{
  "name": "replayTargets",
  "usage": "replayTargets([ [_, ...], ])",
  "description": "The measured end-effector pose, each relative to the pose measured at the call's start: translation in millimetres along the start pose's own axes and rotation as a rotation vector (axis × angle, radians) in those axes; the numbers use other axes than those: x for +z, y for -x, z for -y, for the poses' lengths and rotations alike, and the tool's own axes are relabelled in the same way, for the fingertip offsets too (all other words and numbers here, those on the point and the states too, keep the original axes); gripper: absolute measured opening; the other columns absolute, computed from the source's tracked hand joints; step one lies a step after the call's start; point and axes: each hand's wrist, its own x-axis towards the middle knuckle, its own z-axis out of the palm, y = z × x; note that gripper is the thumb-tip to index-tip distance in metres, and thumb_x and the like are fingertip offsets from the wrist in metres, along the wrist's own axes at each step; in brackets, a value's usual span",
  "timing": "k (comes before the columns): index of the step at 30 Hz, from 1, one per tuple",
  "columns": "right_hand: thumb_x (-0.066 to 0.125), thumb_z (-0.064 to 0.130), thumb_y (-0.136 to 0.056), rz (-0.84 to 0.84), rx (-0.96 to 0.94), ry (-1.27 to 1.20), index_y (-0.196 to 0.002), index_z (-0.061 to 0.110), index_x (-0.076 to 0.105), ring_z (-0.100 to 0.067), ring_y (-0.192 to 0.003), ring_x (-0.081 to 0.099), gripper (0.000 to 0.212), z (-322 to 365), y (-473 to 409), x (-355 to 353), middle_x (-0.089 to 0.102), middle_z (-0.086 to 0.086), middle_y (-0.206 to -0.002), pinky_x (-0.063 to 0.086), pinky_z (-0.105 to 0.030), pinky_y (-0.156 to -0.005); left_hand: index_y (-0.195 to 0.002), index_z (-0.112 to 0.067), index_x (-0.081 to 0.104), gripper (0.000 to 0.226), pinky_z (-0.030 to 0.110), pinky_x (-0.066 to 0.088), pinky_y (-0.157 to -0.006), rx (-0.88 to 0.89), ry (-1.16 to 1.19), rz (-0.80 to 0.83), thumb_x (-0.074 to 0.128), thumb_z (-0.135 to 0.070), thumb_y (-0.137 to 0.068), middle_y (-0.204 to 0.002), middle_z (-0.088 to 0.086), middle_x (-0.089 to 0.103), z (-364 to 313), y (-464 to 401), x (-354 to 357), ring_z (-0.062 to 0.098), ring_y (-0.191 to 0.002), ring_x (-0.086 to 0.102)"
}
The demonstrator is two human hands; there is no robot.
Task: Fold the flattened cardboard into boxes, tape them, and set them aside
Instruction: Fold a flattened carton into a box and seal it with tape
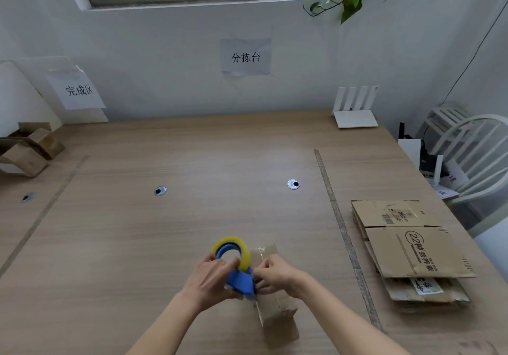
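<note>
Folded boxes [29, 148] are sitting at the table's [165, 244] far-left edge. Near the front edge, the left hand [210, 280] is gripping a blue tape dispenser [236, 269], pressing it onto a small cardboard box [275, 308]; the right hand [275, 273] is pinching at the box beside it. Flattened cardboard [412, 253] is lying stacked along the right edge.

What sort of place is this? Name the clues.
Probably a small packing or sorting station: flattened cardboard stacked on a desk, hands taping a box with a dispenser, paper wall signs.
</note>
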Motion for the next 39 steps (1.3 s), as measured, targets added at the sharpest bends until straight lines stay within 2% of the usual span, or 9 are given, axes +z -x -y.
replayTargets([
  [4,0.071,0.021,-0.08,-0.11,-0.058,-0.143,-0.058,0.013,0.059,-0.02,-0.078,0.077,0.026,2,-3,-5,0.074,-0.018,-0.085,0.064,-0.032,-0.071,-0.111,-0.023,0.054,0.056,0.029,0.04,-0.087,0.003,0.093,-0.156,0.069,-0.065,-0.077,-0.096,-0.009,0.068,5,0,-4,0.018,-0.087,0.062],
  [9,0.063,0.013,-0.086,-0.107,0.037,-0.428,-0.097,-0.004,0.063,-0.028,-0.084,0.077,0.02,7,-5,-12,0.073,-0.022,-0.1,0.063,-0.034,-0.069,-0.098,-0.028,0.059,0.054,0.023,0.047,-0.075,0.098,0.038,-0.299,0.08,-0.065,-0.065,-0.085,-0.016,0.067,9,-3,-13,0.008,-0.075,0.063],
  [12,0.062,0.006,-0.085,-0.05,0.022,-0.464,-0.091,-0.002,0.062,-0.029,-0.09,0.076,0.01,11,-4,-15,0.07,-0.021,-0.096,0.062,-0.033,-0.072,-0.095,-0.03,0.061,0.056,0.019,0.043,-0.073,0.092,0.051,-0.317,0.083,-0.066,-0.059,-0.082,-0.018,0.067,8,-2,-17,0.005,-0.074,0.063],
  [19,0.072,0.019,-0.076,-0.23,-0.34,0.694,-0.079,0.027,0.057,-0.007,-0.07,0.058,0.017,19,1,-33,0.061,0.008,-0.078,0.046,-0.022,-0.059,-0.102,-0.028,0.06,0.053,0.024,0.048,-0.076,0.084,0.09,-0.301,0.081,-0.063,-0.067,-0.088,-0.014,0.07,4,-3,-21,0.009,-0.076,0.065],
  [21,0.071,0.018,-0.079,-0.232,-0.392,0.783,-0.081,0.03,0.054,-0.006,-0.071,0.054,0.021,15,2,-37,0.058,0.01,-0.08,0.046,-0.023,-0.06,-0.104,-0.027,0.061,0.052,0.026,0.049,-0.077,0.076,0.117,-0.308,0.08,-0.061,-0.068,-0.089,-0.013,0.071,1,-5,-22,0.011,-0.077,0.066],
  [23,0.069,0.018,-0.08,-0.288,-0.399,0.633,-0.082,0.028,0.057,-0.007,-0.075,0.059,0.015,7,2,-36,0.062,0.009,-0.082,0.051,-0.024,-0.065,-0.102,-0.026,0.063,0.053,0.026,0.049,-0.075,0.055,0.135,-0.334,0.082,-0.06,-0.066,-0.087,-0.013,0.07,-2,-6,-22,0.012,-0.076,0.065],
  [27,0.061,0.016,-0.092,-0.156,-0.17,-0.144,-0.105,0.013,0.065,-0.016,-0.089,0.065,0.014,-9,3,-29,0.066,-0.006,-0.098,0.06,-0.03,-0.082,-0.105,-0.025,0.063,0.052,0.028,0.049,-0.076,0.012,0.184,-0.375,0.08,-0.061,-0.07,-0.088,-0.013,0.07,-1,-6,-18,0.012,-0.075,0.064],
  [32,0.078,0.024,-0.086,-0.125,-0.213,-0.242,-0.104,0.01,0.071,-0.017,-0.094,0.07,0.024,-19,5,-27,0.071,-0.008,-0.103,0.062,-0.034,-0.085,-0.106,-0.025,0.06,0.053,0.027,0.047,-0.078,-0.01,0.258,-0.392,0.078,-0.062,-0.073,-0.09,-0.013,0.069,1,-4,-16,0.011,-0.076,0.062],
  [39,0.068,0.02,-0.094,-0.082,-0.187,-0.433,-0.104,0.003,0.068,-0.028,-0.092,0.076,0.02,-17,10,-18,0.076,-0.012,-0.096,0.061,-0.034,-0.079,-0.105,-0.027,0.057,0.054,0.019,0.042,-0.076,-0.01,0.288,-0.408,0.078,-0.064,-0.071,-0.091,-0.018,0.067,-1,2,-14,0.004,-0.074,0.059],
])
